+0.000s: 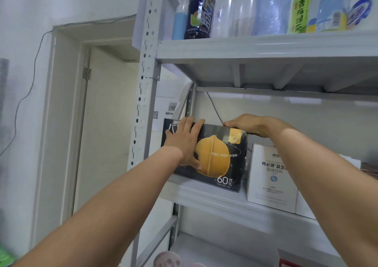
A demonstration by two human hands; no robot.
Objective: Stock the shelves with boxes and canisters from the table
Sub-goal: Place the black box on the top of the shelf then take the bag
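A black box with an orange fruit picture and "60%" stands on the middle shelf of a grey metal rack, at its left end. My left hand lies flat on the box's front left, fingers straight and reaching over its top edge. My right hand grips the box's top right corner, fingers curled over the top. A white box with printed text stands just right of the black box.
The upper shelf carries several bottles, among them a dark blue one and a green tea bottle. The rack's upright post is at the left. A door frame stands left of it. A lower shelf shows pink round things.
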